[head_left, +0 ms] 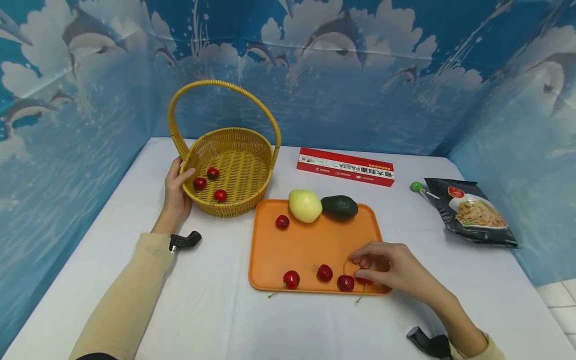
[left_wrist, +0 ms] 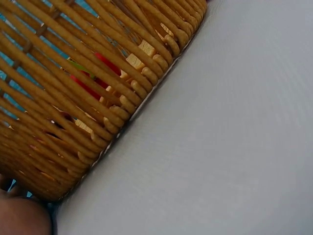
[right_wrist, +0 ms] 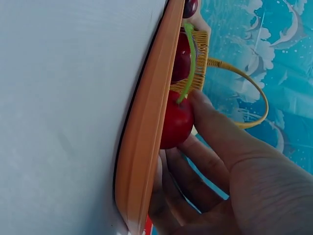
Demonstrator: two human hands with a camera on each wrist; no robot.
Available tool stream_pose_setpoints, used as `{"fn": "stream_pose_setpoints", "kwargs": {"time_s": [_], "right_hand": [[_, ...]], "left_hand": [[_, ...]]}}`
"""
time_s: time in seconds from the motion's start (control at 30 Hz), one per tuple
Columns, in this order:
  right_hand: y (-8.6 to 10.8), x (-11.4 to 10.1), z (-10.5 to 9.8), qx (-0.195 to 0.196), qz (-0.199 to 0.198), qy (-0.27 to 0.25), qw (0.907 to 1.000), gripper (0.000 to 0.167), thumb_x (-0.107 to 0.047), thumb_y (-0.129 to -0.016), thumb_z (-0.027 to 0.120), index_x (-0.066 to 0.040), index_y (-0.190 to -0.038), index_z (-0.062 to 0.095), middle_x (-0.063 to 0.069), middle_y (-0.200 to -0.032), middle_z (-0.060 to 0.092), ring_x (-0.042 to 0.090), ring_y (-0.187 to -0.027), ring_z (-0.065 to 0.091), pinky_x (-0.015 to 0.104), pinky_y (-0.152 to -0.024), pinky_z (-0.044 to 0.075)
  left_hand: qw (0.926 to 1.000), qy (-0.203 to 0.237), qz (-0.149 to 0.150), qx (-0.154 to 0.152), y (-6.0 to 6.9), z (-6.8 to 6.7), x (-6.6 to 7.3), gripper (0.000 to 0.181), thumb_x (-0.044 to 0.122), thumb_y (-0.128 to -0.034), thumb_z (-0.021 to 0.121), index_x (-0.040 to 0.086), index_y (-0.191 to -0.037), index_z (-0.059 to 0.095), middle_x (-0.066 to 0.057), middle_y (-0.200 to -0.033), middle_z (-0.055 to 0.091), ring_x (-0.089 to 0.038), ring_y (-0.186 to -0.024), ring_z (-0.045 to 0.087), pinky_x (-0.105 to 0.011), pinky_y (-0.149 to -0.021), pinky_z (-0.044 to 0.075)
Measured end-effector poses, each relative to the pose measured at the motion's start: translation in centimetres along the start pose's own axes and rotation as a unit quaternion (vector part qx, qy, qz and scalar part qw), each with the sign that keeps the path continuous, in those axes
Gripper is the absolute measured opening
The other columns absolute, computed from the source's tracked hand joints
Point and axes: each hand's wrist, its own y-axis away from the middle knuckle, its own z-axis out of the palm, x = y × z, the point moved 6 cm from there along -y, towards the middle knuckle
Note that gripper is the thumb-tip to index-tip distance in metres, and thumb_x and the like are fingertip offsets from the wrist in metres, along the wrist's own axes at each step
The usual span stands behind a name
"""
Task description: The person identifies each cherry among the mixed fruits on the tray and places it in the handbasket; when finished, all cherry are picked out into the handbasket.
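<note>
We are gripping round yellow woven basket (head_left: 247,172) by left rim with left hand (head_left: 176,192); uneven pull could be tipping it, rolling three small red cherries (head_left: 220,195). Flat orange plastic tray (head_left: 315,247) is holding dark-red stemmed cherry (head_left: 345,283) beside bright-red round cherry (right_wrist: 177,122), near right corner; nudging could be scattering both. Right hand (head_left: 396,269) is touching bright-red round cherry with thumb; cannot tell if fingers are pinching; smooth skin could be causing slip.

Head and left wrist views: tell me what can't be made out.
Head: fingertips of the left hand, behind the basket.
Head: part of the rightmost cherry, covered by the right hand.
Left wrist: most of that left hand, cut off by lower-left corner.
Left wrist: number of cherries inside, screened by weave.
</note>
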Motion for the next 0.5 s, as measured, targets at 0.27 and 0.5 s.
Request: {"fn": "stream_pose_setpoints", "kwargs": {"time_s": [0.27,0.5], "right_hand": [[0.22,0.27,-0.16,-0.017,0.013,0.014,0.9997,0.035,-0.04,-0.088,0.085,-0.027,-0.119,0.077,-0.015,-0.103,0.074,0.007,-0.086,0.063,0.023,-0.072,0.052],[0.52,0.12,-0.41,-0.025,0.013,0.025,0.9993,0.033,-0.04,-0.087,0.086,-0.032,-0.117,0.078,-0.015,-0.114,0.074,0.008,-0.097,0.063,0.023,-0.078,0.053]], "left_hand": [[0.9999,-0.008,-0.006,-0.008,0.05,-0.09,0.06,0.055,0.011,-0.1023,0.051,0.009,-0.157,0.042,-0.013,-0.153,0.044,-0.03,-0.146,0.038,-0.038,-0.126,0.031],[1.0,-0.004,0.0,-0.005,0.16,-0.09,-0.2,0.054,0.01,-0.1026,0.049,0.009,-0.156,0.042,-0.013,-0.152,0.044,-0.03,-0.145,0.039,-0.038,-0.126,0.031]]}}
